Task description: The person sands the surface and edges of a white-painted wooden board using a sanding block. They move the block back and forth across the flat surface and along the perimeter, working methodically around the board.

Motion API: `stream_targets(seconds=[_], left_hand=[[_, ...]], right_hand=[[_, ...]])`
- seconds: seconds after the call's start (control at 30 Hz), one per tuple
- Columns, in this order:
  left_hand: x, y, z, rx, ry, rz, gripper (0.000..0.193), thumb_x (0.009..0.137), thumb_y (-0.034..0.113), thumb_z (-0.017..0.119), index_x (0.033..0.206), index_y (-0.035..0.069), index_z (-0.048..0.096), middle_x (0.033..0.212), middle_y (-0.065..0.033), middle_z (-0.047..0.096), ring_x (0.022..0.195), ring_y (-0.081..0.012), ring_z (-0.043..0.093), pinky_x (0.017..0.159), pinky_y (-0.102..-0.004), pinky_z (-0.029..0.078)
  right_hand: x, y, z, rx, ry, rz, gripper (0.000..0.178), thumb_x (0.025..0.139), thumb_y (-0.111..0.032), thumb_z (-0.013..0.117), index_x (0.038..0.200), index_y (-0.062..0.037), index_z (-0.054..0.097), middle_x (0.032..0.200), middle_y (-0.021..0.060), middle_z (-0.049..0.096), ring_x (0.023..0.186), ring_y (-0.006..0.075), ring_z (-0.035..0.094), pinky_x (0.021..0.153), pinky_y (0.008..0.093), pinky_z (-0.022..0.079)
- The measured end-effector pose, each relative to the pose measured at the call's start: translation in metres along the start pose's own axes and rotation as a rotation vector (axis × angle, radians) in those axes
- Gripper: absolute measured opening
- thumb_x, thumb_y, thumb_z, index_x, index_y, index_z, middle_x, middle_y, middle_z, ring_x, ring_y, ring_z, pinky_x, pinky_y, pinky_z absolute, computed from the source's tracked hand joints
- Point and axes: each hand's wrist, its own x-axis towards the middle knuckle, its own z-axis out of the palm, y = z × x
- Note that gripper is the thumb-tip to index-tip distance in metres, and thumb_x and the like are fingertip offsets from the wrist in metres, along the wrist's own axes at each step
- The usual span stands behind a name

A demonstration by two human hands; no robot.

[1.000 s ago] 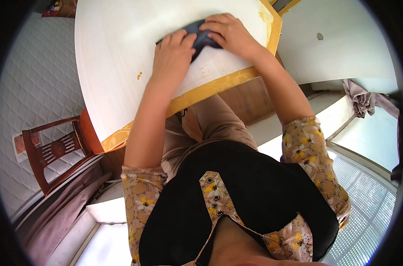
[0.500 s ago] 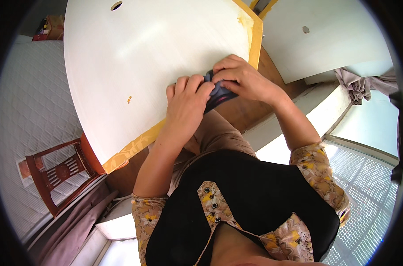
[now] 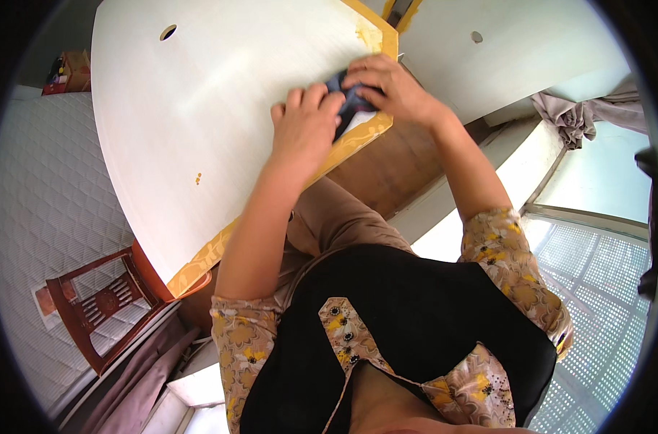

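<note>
A crumpled dark blue-grey cloth (image 3: 352,107) lies on the white tabletop (image 3: 199,108) near its right-hand, yellow-trimmed edge. My left hand (image 3: 306,126) presses on the cloth's left side with curled fingertips, its palm hidden from above. From the right, my right hand (image 3: 392,88) has its bent fingers closed over the cloth's other end, close to the table's corner. The two hands are a short gap apart, with the cloth bunched between them. The tabletop has a yellow border (image 3: 220,246), a small round hole (image 3: 168,32) and a few yellowish spots (image 3: 198,179).
A wooden chair (image 3: 108,307) with a slatted back stands at the left, beside a bed with a quilted cover (image 3: 47,181). Another pale panel (image 3: 517,50) with a hole is at the far right. A tied grey curtain (image 3: 578,119) hangs by a window (image 3: 596,289).
Both hands and the cloth have slid away from me along the tabletop, toward the far right corner. My view has shifted slightly, and more of the table's near edge shows.
</note>
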Motion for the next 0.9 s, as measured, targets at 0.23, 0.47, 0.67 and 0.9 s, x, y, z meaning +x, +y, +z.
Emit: stream_targets(seconds=[0.23, 0.47, 0.67, 0.9], left_hand=[[-0.018, 0.022, -0.002, -0.08, -0.018, 0.074, 0.037, 0.093, 0.017, 0.071, 0.13, 0.015, 0.066, 0.132, -0.0013, 0.057, 0.123, -0.0275, 0.052, 0.102, -0.0456, 0.04], [0.07, -0.017, 0.024, 0.058, 0.04, -0.045, 0.033, 0.098, 0.022, 0.066, 0.131, 0.016, 0.063, 0.13, -0.0024, 0.059, 0.124, -0.0284, 0.052, 0.105, -0.0472, 0.04], [0.024, -0.011, 0.005, 0.003, -0.084, -0.008, 0.039, 0.096, 0.019, 0.068, 0.135, 0.017, 0.064, 0.138, -0.0032, 0.057, 0.128, -0.0297, 0.051, 0.107, -0.0476, 0.042], [-0.057, 0.001, -0.038, -0.041, -0.039, -0.031, 0.037, 0.091, 0.014, 0.071, 0.128, 0.014, 0.067, 0.135, -0.0052, 0.058, 0.127, -0.031, 0.052, 0.107, -0.0465, 0.042]], right_hand=[[-0.033, -0.021, -0.006, 0.024, 0.053, 0.028, 0.025, 0.086, -0.005, 0.075, 0.11, -0.0104, 0.075, 0.119, 0.0108, 0.069, 0.114, 0.0335, 0.063, 0.1, 0.0446, 0.05], [0.036, 0.069, 0.001, -0.15, 0.113, 0.084, 0.029, 0.089, -0.007, 0.072, 0.116, -0.014, 0.076, 0.126, 0.0112, 0.069, 0.12, 0.0352, 0.061, 0.106, 0.0437, 0.049], [0.001, 0.023, -0.001, -0.037, 0.043, 0.018, 0.035, 0.087, -0.006, 0.073, 0.122, -0.0127, 0.074, 0.127, 0.0141, 0.067, 0.119, 0.0377, 0.06, 0.106, 0.0462, 0.047], [-0.016, -0.062, 0.016, 0.129, -0.085, -0.001, 0.037, 0.085, -0.005, 0.075, 0.123, -0.0089, 0.073, 0.127, 0.0117, 0.064, 0.122, 0.0327, 0.057, 0.107, 0.0443, 0.046]])
